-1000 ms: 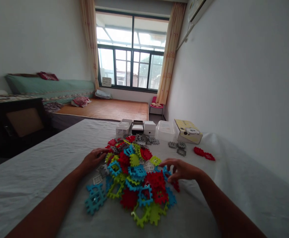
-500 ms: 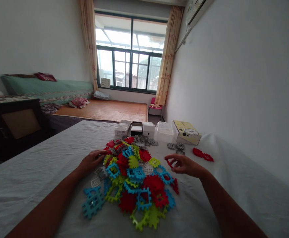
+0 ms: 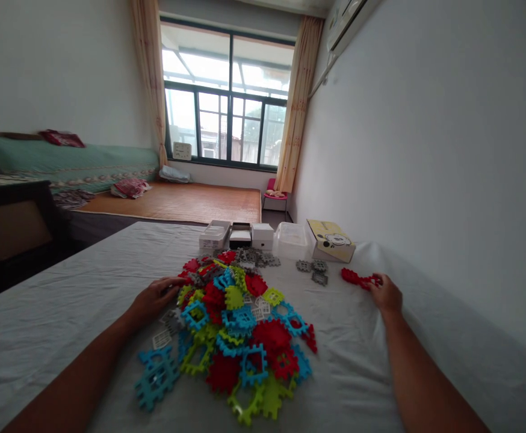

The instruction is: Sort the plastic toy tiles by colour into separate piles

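Observation:
A heap of interlocking plastic building pieces [image 3: 233, 297] in red, blue, green, grey and white lies on the cloth-covered table. My left hand [image 3: 154, 296] is at the heap's left edge, fingers stretched out and thumb apart. Its fingertips touch a red piece there. Far to the right, my right hand [image 3: 386, 293] is closed on a red notched piece [image 3: 373, 281], beside other red pieces [image 3: 351, 276] on the cloth. The fingers partly hide the held piece. Several grey pieces [image 3: 319, 266] lie together between the heap and the red ones.
Behind the heap stand a white box [image 3: 214, 234], a black-edged box [image 3: 240, 234], another white box [image 3: 262, 236], a clear plastic tub [image 3: 291, 239] and a yellow cartoon box [image 3: 331, 240]. A wall [image 3: 448, 180] borders the table's right side. Beyond is a bed [image 3: 191, 201].
My right hand has moved right from beside the heap to the red pieces, carrying a red piece. My left hand stays at the heap's left edge. The view has shifted slightly.

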A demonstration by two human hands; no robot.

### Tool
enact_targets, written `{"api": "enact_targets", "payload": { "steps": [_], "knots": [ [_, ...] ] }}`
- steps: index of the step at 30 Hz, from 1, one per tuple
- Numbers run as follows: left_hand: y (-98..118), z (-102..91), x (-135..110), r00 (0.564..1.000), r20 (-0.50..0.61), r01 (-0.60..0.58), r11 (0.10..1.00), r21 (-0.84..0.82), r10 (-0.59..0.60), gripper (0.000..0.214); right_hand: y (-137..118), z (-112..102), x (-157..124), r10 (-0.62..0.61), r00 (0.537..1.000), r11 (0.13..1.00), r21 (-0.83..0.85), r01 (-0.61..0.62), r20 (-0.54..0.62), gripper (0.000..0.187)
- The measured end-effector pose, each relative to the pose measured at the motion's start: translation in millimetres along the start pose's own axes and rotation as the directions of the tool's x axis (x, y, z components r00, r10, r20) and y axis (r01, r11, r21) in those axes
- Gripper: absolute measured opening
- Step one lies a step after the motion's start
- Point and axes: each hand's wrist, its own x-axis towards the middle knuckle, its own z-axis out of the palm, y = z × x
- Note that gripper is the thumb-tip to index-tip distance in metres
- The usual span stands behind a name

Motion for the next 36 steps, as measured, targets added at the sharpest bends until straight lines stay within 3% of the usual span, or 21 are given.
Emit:
{"api": "enact_targets", "payload": {
  "steps": [4,9,13,15,16,17,19,20,21,22,25,28,33,36],
  "knots": [
    [-0.5,0.3,0.0,0.999,-0.022,-0.026,1.000,0.010,0.026,0.049,6.2,9.9,-1.4,-0.027,1.000,0.999,-0.031,0.027,0.009,0.036],
    [-0.7,0.5,-0.2,0.999,-0.024,-0.026,1.000,0.010,0.026,0.048,3.8,1.9,-2.2,-0.001,1.000,0.999,-0.047,0.001,-0.013,0.031],
    [3.7,-1.4,-0.6,1.000,-0.012,-0.018,1.000,0.002,0.018,0.050,-30.4,-10.6,-5.6,-0.076,0.997,0.997,-0.011,0.076,0.025,0.031],
    [7.5,-3.0,-0.8,1.000,-0.002,-0.016,1.000,-0.004,0.016,0.051,-62.7,-18.5,-14.9,-0.190,0.967,0.981,0.072,0.180,0.168,0.031],
    [9.2,-3.6,-0.8,1.000,0.004,-0.012,1.000,-0.007,0.012,0.051,-80.9,-22.9,-22.5,-0.271,0.910,0.961,0.141,0.238,0.314,0.031],
    [10.4,-4.1,-0.8,1.000,0.009,-0.007,1.000,-0.011,0.007,0.052,-99.1,-27.4,-32.2,-0.363,0.784,0.931,0.224,0.287,0.504,0.033],
    [10.7,-4.2,-0.6,1.000,0.019,0.003,1.000,-0.015,-0.003,0.053,-132.0,-35.4,-55.5,-0.469,0.406,0.875,0.350,0.335,0.784,0.038],
    [9.7,-4.0,-0.4,1.000,0.022,0.006,1.000,-0.016,-0.006,0.053,-145.3,-38.1,-67.9,-0.477,0.265,0.858,0.377,0.349,0.838,0.040],
    [8.0,-3.5,-0.1,1.000,0.024,0.005,1.000,-0.014,-0.005,0.054,-156.0,-39.6,-79.7,-0.473,0.202,0.848,0.381,0.369,0.858,0.042],
    [5.7,-3.0,0.3,1.000,0.026,0.002,1.000,-0.009,-0.002,0.055,-164.1,-39.9,-90.5,-0.472,0.195,0.841,0.373,0.392,0.859,0.041],
    [-2.8,-1.8,2.1,0.999,0.029,-0.020,1.000,0.008,0.020,0.055,-175.7,-36.4,-112.0,-0.502,0.255,0.823,0.366,0.435,0.827,0.036],
    [-10.0,-1.4,4.8,0.999,0.029,-0.041,0.999,0.027,0.041,0.054,-174.5,-33.0,-114.2,-0.524,0.307,0.815,0.363,0.453,0.794,0.039],
    [-13.3,-1.6,8.1,0.999,0.006,-0.042,0.998,0.047,0.042,0.055,-147.4,-36.0,-76.5,-0.452,0.556,0.879,0.241,0.412,0.697,0.044],
    [-14.0,-1.1,8.8,0.999,0.001,-0.033,0.999,0.037,0.033,0.056,-114.2,-40.0,-42.8,-0.293,0.756,0.951,0.099,0.292,0.585,0.036]
  ]
}}
